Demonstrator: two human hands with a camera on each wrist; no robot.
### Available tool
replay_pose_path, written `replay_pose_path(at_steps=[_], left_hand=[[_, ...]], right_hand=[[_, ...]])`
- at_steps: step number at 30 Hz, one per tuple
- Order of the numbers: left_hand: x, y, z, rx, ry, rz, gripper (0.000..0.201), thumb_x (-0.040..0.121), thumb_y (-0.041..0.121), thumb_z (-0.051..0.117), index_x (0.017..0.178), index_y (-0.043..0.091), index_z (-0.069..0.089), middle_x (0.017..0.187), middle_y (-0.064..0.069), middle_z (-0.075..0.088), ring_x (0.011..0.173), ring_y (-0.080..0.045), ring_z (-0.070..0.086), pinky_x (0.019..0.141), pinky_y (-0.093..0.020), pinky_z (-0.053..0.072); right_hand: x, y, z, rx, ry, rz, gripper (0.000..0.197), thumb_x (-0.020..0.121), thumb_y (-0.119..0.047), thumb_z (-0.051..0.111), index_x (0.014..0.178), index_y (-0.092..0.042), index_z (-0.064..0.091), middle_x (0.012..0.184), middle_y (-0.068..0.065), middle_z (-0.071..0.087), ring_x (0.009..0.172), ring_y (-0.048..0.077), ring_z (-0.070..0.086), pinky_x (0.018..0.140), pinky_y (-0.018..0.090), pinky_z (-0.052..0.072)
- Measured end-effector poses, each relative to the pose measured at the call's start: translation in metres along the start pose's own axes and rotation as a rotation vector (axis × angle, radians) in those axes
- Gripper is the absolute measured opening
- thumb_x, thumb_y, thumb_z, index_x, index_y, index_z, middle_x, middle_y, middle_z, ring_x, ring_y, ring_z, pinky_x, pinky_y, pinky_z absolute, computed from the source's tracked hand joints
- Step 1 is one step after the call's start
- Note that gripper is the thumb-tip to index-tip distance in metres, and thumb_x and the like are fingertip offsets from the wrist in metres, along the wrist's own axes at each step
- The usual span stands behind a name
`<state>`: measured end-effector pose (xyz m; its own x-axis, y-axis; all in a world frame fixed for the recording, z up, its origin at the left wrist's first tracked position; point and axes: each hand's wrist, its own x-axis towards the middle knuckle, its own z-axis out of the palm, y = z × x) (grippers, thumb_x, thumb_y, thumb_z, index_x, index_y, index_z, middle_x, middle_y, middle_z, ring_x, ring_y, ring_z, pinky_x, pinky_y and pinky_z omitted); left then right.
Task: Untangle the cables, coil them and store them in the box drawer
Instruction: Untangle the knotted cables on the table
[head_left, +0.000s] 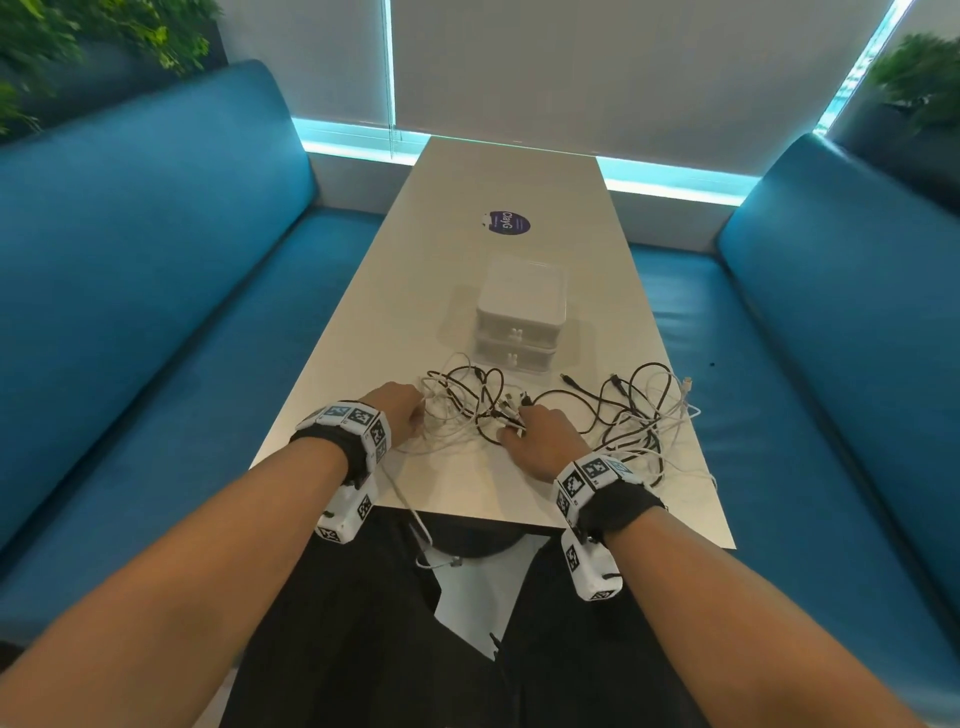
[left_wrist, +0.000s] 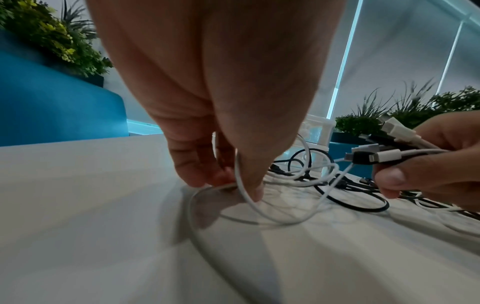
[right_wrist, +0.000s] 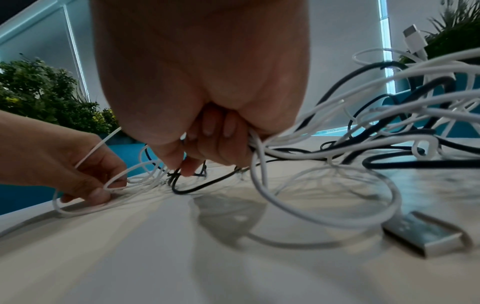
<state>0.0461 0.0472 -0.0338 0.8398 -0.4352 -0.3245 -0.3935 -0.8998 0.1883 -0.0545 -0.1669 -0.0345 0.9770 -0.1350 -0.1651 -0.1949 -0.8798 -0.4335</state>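
A tangle of black and white cables sprawls over the near end of the white table. My left hand pinches a thin white cable down at the tabletop, left of the tangle. My right hand grips a bundle of cable ends, whose black and white plugs stick out past its thumb. From that fist, white and black strands fan out to the right. Just behind the cables stands the white box with two drawers, both closed.
A loose silver USB plug lies on the table by my right wrist. One white cable hangs over the near table edge towards my lap. Blue benches flank the table. A purple sticker lies beyond the box.
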Motion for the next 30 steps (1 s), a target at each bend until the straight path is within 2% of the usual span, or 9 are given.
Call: replay_pose_path(at_steps=[3,5,8,11,14,17,21,26,30], left_hand=[[-0.001,-0.002,-0.001,-0.106,0.042,-0.006,0.022,0.103,0.022,0.04,0.111,0.005,0.052,0.109,-0.018,0.063,0.092,-0.033,0.06,0.077,-0.035,0.047],[-0.003,0.001,-0.01,-0.177,0.056,0.013,0.02,0.102,0.028,0.044,0.108,0.01,0.048,0.109,-0.017,0.062,0.089,-0.031,0.057,0.076,-0.034,0.045],[-0.002,0.011,-0.027,-0.222,0.016,0.014,0.031,0.091,0.048,0.053,0.1,0.019,0.056,0.105,-0.006,0.062,0.09,-0.024,0.056,0.075,-0.033,0.044],[-0.005,0.024,-0.037,-0.386,-0.074,-0.029,0.063,0.083,0.064,0.036,0.096,0.011,0.067,0.097,-0.007,0.062,0.072,-0.021,0.052,0.069,-0.031,0.042],[-0.007,0.03,-0.038,-0.491,-0.033,-0.062,0.056,0.1,0.047,0.028,0.101,0.006,0.067,0.083,-0.006,0.052,0.064,-0.02,0.046,0.058,-0.027,0.034],[-0.004,0.026,-0.035,-0.319,0.073,0.005,0.03,0.096,0.028,0.051,0.094,0.007,0.072,0.095,-0.01,0.069,0.082,-0.027,0.061,0.069,-0.028,0.041],[-0.003,0.021,-0.032,-0.187,0.132,0.063,0.029,0.095,0.031,0.059,0.087,0.007,0.074,0.083,-0.008,0.069,0.08,-0.026,0.063,0.068,-0.028,0.043],[-0.003,0.025,-0.034,-0.161,0.118,0.105,0.028,0.096,0.022,0.052,0.11,0.017,0.076,0.108,-0.007,0.074,0.096,-0.026,0.066,0.082,-0.031,0.051],[-0.003,0.031,-0.028,-0.064,0.098,0.147,0.025,0.095,0.025,0.052,0.107,0.019,0.073,0.11,-0.006,0.071,0.095,-0.026,0.065,0.084,-0.035,0.053]], right_hand=[[-0.001,-0.004,-0.003,0.029,0.038,-0.033,0.039,0.093,-0.046,0.051,0.105,-0.011,0.063,0.099,0.009,0.065,0.092,0.027,0.059,0.073,0.032,0.044],[0.0,-0.007,-0.006,0.068,0.067,-0.048,0.038,0.093,-0.046,0.051,0.098,-0.011,0.064,0.093,0.008,0.065,0.087,0.026,0.059,0.071,0.033,0.045],[0.002,-0.008,-0.011,0.135,0.111,-0.05,0.029,0.089,-0.041,0.051,0.081,-0.016,0.06,0.078,0.005,0.064,0.077,0.025,0.059,0.063,0.032,0.043],[0.001,-0.007,-0.014,0.17,0.141,-0.042,0.025,0.088,-0.035,0.051,0.071,-0.017,0.053,0.068,0.003,0.059,0.068,0.022,0.056,0.055,0.028,0.035],[0.001,-0.006,-0.014,0.192,0.183,-0.052,0.027,0.088,-0.036,0.047,0.069,-0.017,0.049,0.064,0.001,0.055,0.062,0.018,0.053,0.054,0.029,0.032],[-0.002,-0.006,-0.016,0.25,0.269,-0.07,0.026,0.091,-0.035,0.048,0.07,-0.02,0.049,0.061,-0.001,0.056,0.06,0.014,0.053,0.053,0.029,0.035],[-0.004,-0.011,-0.022,0.304,0.345,-0.1,0.027,0.093,-0.036,0.051,0.071,-0.021,0.052,0.06,-0.002,0.057,0.059,0.013,0.054,0.053,0.025,0.039],[-0.003,-0.018,-0.03,0.309,0.371,-0.122,0.03,0.097,-0.034,0.054,0.069,-0.024,0.048,0.059,-0.011,0.053,0.056,0.003,0.049,0.051,0.016,0.032],[0.002,-0.02,-0.026,0.291,0.367,-0.226,0.025,0.099,-0.039,0.052,0.078,-0.026,0.052,0.063,-0.009,0.052,0.055,0.004,0.047,0.051,0.015,0.029]])
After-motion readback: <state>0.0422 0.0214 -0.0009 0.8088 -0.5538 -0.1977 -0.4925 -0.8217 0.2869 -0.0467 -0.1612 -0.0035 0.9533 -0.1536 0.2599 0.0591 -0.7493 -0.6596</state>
